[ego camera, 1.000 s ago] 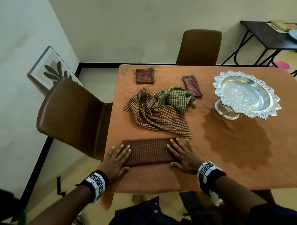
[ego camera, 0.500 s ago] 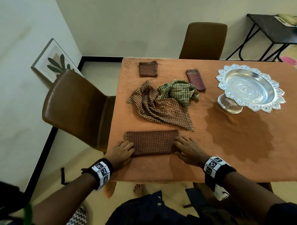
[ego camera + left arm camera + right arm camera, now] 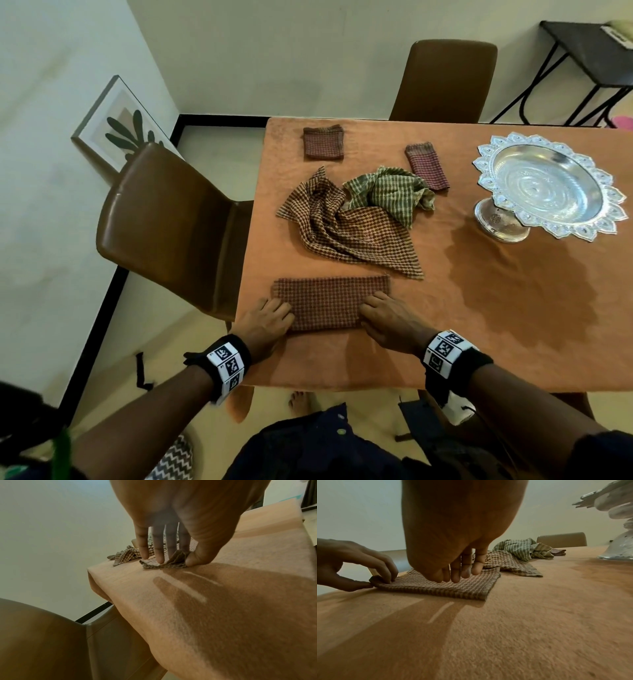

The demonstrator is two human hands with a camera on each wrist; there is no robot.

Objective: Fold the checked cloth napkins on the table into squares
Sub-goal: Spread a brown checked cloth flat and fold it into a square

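1. Nearest the person, on the orange surface [image 3: 513, 325], lies the red-brown checked napkin [image 3: 330, 301], folded into a flat strip whose long axis runs left to right, parallel to the near edge.
2. At its left end the left hand [image 3: 265, 323] pinches the near corner between thumb and curled fingers; the left wrist view shows that corner lifted slightly off the surface.
3. At the right end the right hand [image 3: 390, 320] is spread, fingers fairly straight and pointing down, their tips pressing on the napkin.
4. Just beyond the strip a tan checked napkin [image 3: 346, 229] lies crumpled and unfolded, one point reaching toward the strip's right end.
5. Against its far side a green checked napkin [image 3: 390, 192] is bunched up.
6. Farther back, a small folded napkin [image 3: 323, 142] lies squarish near the far left, and another folded napkin [image 3: 427, 166] lies just beside the green one, its long axis running near to far.
7. Well to the right stands a silver pedestal bowl [image 3: 548, 185].
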